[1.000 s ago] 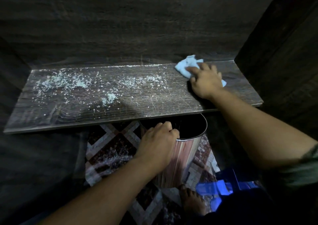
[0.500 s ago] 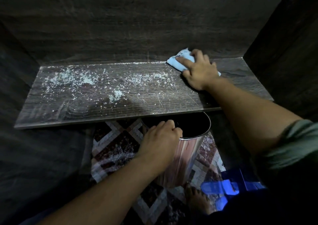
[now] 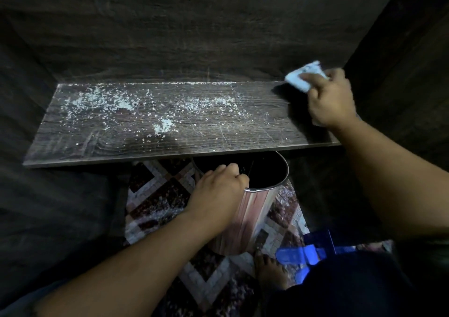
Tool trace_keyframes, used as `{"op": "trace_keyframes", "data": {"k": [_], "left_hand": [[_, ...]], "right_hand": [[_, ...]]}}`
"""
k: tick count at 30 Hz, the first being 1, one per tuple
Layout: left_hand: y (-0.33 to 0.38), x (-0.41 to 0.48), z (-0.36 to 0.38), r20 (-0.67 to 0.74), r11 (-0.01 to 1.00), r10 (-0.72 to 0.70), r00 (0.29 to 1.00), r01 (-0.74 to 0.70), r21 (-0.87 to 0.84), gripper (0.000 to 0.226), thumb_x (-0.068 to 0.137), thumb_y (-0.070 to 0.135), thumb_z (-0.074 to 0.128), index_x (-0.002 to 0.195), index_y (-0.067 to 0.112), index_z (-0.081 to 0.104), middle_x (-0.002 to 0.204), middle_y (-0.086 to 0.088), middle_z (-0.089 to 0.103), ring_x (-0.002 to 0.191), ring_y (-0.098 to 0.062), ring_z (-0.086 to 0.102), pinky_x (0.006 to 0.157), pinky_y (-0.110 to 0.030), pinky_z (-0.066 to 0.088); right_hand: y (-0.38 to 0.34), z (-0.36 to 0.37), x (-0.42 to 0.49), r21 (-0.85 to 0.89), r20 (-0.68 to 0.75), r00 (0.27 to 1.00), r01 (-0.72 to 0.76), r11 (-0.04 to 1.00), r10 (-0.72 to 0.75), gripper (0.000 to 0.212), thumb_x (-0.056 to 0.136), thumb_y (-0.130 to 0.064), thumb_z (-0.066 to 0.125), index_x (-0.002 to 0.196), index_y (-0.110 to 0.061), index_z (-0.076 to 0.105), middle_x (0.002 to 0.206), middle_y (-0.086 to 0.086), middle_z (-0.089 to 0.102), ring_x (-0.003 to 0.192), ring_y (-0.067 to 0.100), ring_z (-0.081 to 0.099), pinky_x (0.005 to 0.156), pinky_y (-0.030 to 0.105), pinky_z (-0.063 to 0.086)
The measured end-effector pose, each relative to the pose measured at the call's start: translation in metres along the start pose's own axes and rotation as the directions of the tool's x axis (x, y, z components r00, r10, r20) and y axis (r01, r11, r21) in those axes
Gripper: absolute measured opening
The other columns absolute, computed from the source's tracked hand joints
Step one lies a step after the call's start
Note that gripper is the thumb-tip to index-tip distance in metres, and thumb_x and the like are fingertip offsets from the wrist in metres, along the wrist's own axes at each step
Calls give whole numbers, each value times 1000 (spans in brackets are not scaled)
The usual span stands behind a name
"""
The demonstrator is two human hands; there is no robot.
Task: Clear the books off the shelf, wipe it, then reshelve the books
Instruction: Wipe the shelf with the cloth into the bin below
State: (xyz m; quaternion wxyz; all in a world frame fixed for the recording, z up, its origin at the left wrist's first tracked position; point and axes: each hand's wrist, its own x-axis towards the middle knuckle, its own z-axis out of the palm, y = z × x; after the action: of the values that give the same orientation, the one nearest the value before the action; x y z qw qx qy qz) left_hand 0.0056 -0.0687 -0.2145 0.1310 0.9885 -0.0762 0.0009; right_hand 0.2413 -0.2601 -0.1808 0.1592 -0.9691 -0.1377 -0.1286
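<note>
1. The shelf (image 3: 255, 134) was bare of books (none in view anywhere), so by my judgement this was the wiping stage.
2. The right hand (image 3: 332, 100) was at the shelf's back right corner, fingers curled over a bunched pale-blue cloth (image 3: 302, 78) and gripping it against the board. It was blurry, so I couldn't tell how hard it pressed.
3. Probably it was there so a stroke could run out of the corner toward the mess: white crumbs (image 3: 164, 125) lay scattered over the left and middle of the board, and the right end looked cleaner.
4. The left hand (image 3: 218, 190) was curled over the rim of a metal bin (image 3: 262, 210), gripping it just under the shelf's front edge. My guess is that it was held there to catch the crumbs as they were swept off.
5. The bin's mouth faced up, partly tucked beneath the shelf edge. Whether it stood upright or leaned, I couldn't tell.
6. The shelf's long axis ran left to right across the person, front edge toward them, back edge against the dark panel.
7. The cloth was a wad with no clear long axis.
8. Below were a patterned rug (image 3: 155, 195) and a bare foot (image 3: 269, 270) beside the bin.
</note>
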Motion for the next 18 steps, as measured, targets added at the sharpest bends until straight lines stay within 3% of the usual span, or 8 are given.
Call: {"op": "trace_keyframes", "data": {"k": [2,4,11,18], "left_hand": [[-1,-2,0,10,1000,2,1000,-2,13,31,89,8,55,117,23,56,108,2,46,107,-20,48,89,-32,41],[-3,-3,1,9,1000,1,1000,-2,13,30,90,9,55,117,23,56,108,2,46,107,-20,48,89,-32,42],[-3,-4,3,35,1000,16,999,-16,25,30,89,8,53,116,22,56,109,1,47,109,-20,48,91,-32,43],[-2,-10,0,67,998,53,996,-54,17,31,88,7,55,114,25,58,107,4,47,109,-18,49,78,-29,37]], "right_hand": [[18,5,-2,-186,89,970,-208,960,228,46,96,-44,36,141,-37,42,148,16,28,129,42,33,107,51,26],[30,18,-9,-238,151,947,-244,940,284,49,98,-49,31,146,-38,32,156,15,19,137,40,24,112,53,18],[4,29,-18,-177,233,973,41,983,2,50,97,-45,29,146,-40,33,154,18,25,136,39,28,110,47,26],[-25,19,-60,-27,334,904,291,956,-266,56,85,-38,35,140,-36,48,147,16,39,127,37,39,104,46,34]]}}
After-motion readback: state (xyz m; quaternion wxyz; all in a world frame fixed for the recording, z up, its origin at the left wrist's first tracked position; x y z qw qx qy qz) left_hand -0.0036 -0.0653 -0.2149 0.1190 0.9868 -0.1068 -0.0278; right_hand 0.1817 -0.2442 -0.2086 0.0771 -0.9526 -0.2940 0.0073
